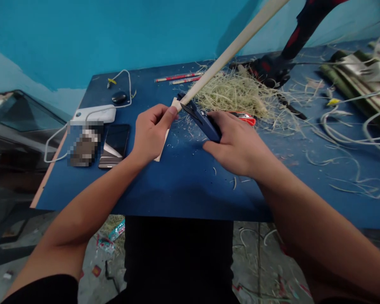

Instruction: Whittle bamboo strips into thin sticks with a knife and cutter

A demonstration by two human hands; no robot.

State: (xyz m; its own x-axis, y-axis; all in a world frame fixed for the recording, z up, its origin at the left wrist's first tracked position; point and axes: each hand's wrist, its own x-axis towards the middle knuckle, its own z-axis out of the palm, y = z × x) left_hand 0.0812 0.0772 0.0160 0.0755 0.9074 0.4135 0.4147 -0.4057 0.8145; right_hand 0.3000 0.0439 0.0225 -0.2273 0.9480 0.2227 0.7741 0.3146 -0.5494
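My left hand [155, 131] is closed, thumb and fingers pinching the lower end of a long pale bamboo stick [224, 57]. The stick slants up and away to the right. My right hand [237, 143] grips a dark blue utility knife [205, 124], whose front end meets the stick just beyond my left thumb. Whether the blade has cut into it is too small to tell. Beneath my left hand shows a flat pale strip [162, 147], partly covered by the fingers. A heap of thin shavings [231, 95] lies behind the knife.
On the blue table [183, 190] are a phone [114, 145], a white power bank [96, 114] with a cable and a black mouse [119, 98]. An orange-red cutter [248, 119] lies behind my right hand. A black-and-red power tool [267, 69] and green bamboo pieces [351, 80] occupy the right.
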